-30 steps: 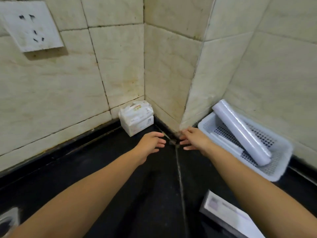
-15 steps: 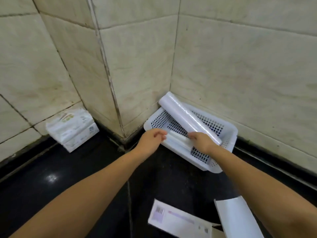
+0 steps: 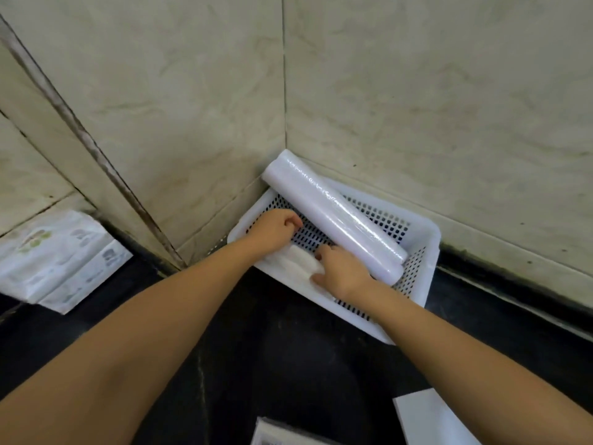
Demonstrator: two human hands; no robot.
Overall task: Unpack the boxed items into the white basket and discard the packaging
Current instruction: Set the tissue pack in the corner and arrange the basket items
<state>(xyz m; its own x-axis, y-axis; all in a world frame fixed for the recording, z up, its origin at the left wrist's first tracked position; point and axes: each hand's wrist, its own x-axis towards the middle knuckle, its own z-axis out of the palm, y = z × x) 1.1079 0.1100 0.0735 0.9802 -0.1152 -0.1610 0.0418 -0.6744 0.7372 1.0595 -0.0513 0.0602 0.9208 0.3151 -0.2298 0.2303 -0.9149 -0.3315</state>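
White basket point(image 3: 428, 234) tucked into the worktop's back corner against the tiled walls; long wrapped roll point(image 3: 333, 216) lying slantwise across it, far end up on the rim; smaller white roll point(image 3: 296, 263) along the near wall; right hand point(image 3: 341, 273) laid on it, fingers loosely spread, grip unclear; left hand point(image 3: 272, 231) curled over the perforated floor, holding nothing visible; tissue pack point(image 3: 57, 260) at the left wall; flattened white box pieces point(image 3: 433, 419) by the near edge.

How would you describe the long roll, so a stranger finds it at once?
Look where the two tiled walls meet: a white basket sits there on the black counter. The long roll lies slanted across it, one end propped on the rim. It is glossy and far longer than the smaller roll beside it.
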